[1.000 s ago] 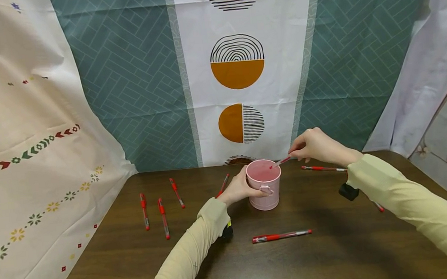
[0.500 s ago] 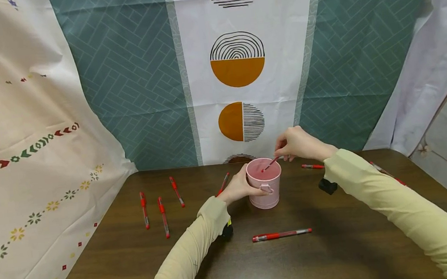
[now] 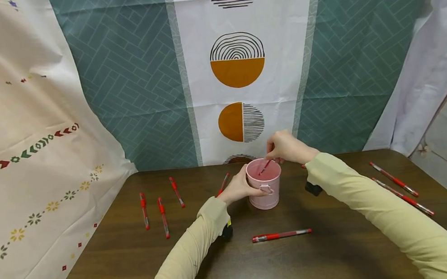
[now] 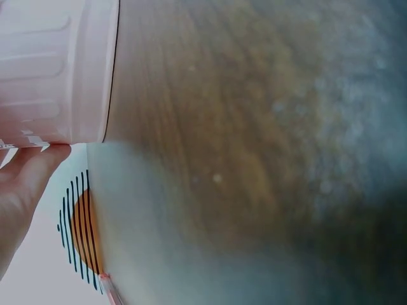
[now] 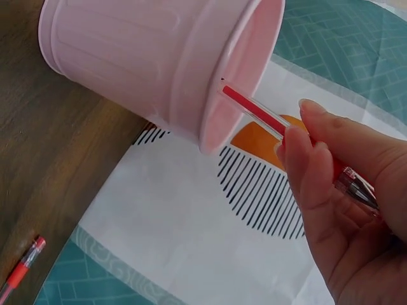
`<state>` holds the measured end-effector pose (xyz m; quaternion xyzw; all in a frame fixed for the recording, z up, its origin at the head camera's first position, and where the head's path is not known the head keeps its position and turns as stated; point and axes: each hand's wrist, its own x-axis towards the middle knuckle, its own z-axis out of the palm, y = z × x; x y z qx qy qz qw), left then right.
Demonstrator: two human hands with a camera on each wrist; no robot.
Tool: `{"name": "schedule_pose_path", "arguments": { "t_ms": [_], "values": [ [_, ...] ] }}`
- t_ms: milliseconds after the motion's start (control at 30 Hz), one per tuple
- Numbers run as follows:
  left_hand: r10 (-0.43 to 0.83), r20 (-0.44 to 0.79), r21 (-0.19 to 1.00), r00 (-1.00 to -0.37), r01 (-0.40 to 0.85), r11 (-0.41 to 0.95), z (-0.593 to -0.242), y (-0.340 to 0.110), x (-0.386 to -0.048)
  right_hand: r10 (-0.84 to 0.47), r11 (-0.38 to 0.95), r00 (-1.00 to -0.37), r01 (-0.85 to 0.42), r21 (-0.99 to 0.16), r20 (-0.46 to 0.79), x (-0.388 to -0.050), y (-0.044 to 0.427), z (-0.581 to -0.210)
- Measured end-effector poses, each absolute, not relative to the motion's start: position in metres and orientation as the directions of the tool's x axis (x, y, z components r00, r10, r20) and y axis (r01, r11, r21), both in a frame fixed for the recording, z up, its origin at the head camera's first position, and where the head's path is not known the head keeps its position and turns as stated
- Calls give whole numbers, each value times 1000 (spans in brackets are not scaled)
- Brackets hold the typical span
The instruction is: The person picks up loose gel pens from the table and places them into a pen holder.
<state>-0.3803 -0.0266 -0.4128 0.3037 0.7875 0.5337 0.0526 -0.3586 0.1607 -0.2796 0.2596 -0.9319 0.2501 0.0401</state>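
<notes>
A small pink bucket (image 3: pixel 265 196) stands upright on the dark wooden table. My left hand (image 3: pixel 238 188) holds it from the left, thumb across its front near the small handle lug; in the left wrist view fingers (image 4: pixel 38 168) touch the bucket's wall (image 4: pixel 38 70). Over the bucket's right rim, my right hand (image 3: pixel 287 147) pinches a red gel pen (image 3: pixel 266 167), which slants down with one end inside the bucket. The right wrist view shows the pen (image 5: pixel 254 113) between thumb and fingers, its clear barrel crossing the mouth of the pink bucket (image 5: pixel 127 57). The bucket's bottom inside is hidden.
Several red pens lie about the table: one pen (image 3: pixel 281 235) in front of the bucket, a pen (image 3: pixel 163 217) among others at left, one pen (image 3: pixel 223 184) behind the left hand, and a pen (image 3: pixel 394 179) beside another at right. A patterned curtain (image 3: pixel 242 124) hangs behind.
My right hand has moved left toward the bucket, taking the pen deeper into its mouth. The pens at far right have come into view from behind the sleeve. The left hand stays still.
</notes>
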Motion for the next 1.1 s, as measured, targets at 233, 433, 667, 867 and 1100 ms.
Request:
{"name": "schedule_pose_path", "arguments": {
  "t_ms": [233,433,667,867,1100],
  "values": [
    [538,237,873,-809,420,247,-412,-27,-380,-470,738,-864,-498,-456,182,-364,151,-284],
    [536,240,874,-810,420,244,-413,-27,-381,-496,719,-850,-516,-466,176,-366,147,-286],
    [542,235,877,-807,417,239,-414,-27,-382,-444,722,-869,-492,-486,218,-370,144,-289],
    [552,223,881,-803,409,240,-414,-28,-382,-406,727,-871,-492,-479,278,-377,137,-293],
    [552,203,875,-809,403,269,-411,-29,-379,-440,694,-854,-519,-499,277,-381,130,-302]
  ]
}}
